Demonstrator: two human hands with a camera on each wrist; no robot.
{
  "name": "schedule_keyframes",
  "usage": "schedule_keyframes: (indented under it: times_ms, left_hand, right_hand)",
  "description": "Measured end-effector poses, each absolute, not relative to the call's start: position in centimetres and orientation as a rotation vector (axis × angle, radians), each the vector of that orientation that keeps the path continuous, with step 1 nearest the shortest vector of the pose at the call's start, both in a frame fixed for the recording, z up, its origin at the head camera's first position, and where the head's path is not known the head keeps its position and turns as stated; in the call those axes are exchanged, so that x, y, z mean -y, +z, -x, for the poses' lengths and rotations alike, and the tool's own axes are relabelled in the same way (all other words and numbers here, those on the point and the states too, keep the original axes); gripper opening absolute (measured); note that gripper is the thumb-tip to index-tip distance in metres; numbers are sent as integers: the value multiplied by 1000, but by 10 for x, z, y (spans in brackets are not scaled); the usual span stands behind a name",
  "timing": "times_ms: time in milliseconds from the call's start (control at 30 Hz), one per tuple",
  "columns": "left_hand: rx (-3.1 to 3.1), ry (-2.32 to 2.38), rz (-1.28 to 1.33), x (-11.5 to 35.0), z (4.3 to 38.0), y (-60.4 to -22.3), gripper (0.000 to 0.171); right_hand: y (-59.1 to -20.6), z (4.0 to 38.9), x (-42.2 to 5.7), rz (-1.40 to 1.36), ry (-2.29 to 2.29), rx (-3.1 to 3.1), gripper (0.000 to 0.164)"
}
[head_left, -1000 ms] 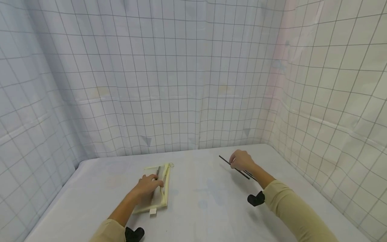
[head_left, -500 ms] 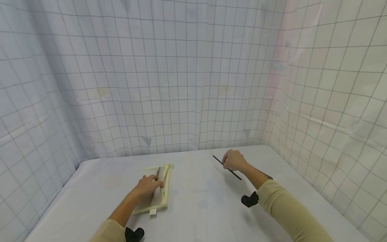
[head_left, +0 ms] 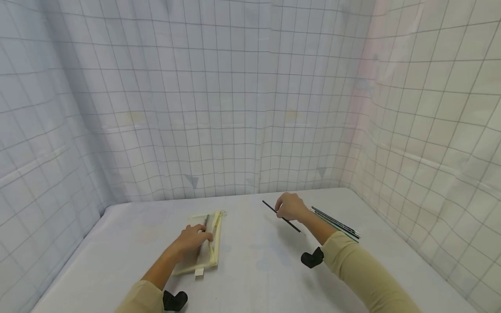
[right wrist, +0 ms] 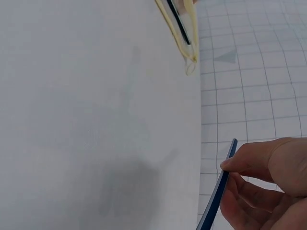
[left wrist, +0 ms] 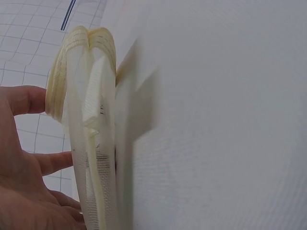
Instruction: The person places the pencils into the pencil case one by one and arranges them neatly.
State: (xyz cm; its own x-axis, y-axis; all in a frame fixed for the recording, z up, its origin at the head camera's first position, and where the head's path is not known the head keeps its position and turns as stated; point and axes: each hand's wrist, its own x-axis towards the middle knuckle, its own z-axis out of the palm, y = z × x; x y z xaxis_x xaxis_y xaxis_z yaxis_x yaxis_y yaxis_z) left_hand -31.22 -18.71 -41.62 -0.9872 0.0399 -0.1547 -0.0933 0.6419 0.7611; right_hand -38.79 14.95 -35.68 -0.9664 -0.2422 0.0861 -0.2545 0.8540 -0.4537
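Observation:
My left hand (head_left: 192,238) is on a pale yellow-edged mesh zipper pouch (head_left: 203,264) lying on the left of the table. In the left wrist view its thumb (left wrist: 32,99) is at the zipper band (left wrist: 58,93), which stands raised off the lower layer, and its other fingers are against the mesh. A dark pencil (head_left: 206,219) shows inside the pouch. Over the table to the right, my right hand (head_left: 290,206) pinches a slim dark pencil (head_left: 291,224) near its middle, slanting. The right wrist view shows this pencil (right wrist: 217,196) as dark blue, between thumb and fingers.
Several dark pencils (head_left: 336,223) lie together on the right, beyond the right forearm; one looks green. A small white tag (head_left: 199,273) sticks out of the pouch's near edge. Gridded white curtains (head_left: 235,108) enclose the table at the back and sides.
My right hand has moved left with its pencil, away from the other pencils, which now show from behind the forearm. The left hand stays on the pouch.

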Motion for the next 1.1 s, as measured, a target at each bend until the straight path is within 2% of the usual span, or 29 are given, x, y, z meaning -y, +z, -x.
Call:
schedule_keyframes:
  times_ms: [600,1100]
  left_hand:
    - [-2693,1254,50,187,314,-416,75]
    - [-2706,1244,42,189,317,-419,74]
  right_hand:
    - [-364,386,-116,-331,1433,2970,12]
    - [-384,382,-79,-328,1661,2930,11]
